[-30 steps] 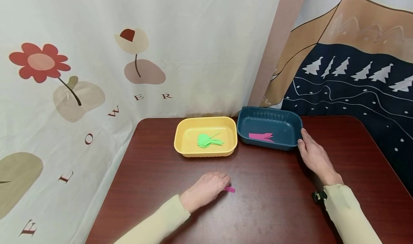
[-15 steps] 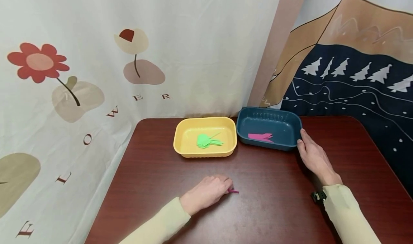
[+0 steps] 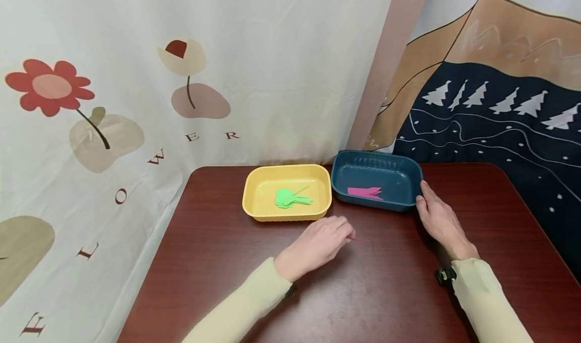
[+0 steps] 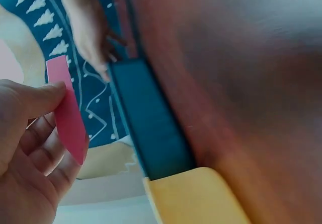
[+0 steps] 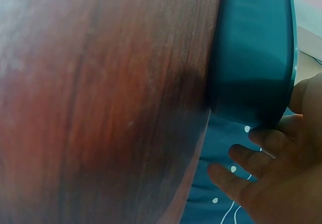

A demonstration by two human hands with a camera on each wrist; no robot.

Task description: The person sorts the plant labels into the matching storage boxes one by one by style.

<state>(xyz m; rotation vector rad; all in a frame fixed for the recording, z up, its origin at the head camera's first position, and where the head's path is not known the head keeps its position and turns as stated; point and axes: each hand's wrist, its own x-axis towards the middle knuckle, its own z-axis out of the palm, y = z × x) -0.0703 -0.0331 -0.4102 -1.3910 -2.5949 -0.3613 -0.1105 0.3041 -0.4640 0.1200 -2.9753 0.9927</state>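
My left hand (image 3: 317, 242) pinches a pink plant label (image 4: 68, 108), a flat strip with a pointed end, between thumb and fingers above the table. In the head view the label shows only as a thin edge. My right hand (image 3: 440, 219) touches the right end of the blue tray (image 3: 399, 204), its fingers loosely spread against the outer wall in the right wrist view. Several pink plant labels (image 3: 363, 192) lie together in that tray. Beside it on the left, the yellow tray (image 3: 251, 202) holds a small heap of green labels (image 3: 286, 196) with wide heads and narrow stems.
Both trays stand side by side at the back of the brown wooden table (image 3: 204, 247). Right behind them hangs a printed curtain (image 3: 281, 80), pale with flowers on the left and dark blue with white trees on the right.
My left hand has lifted the pink label from the table and moved forward and right, closer to the trays. My right hand has stayed at the blue tray.
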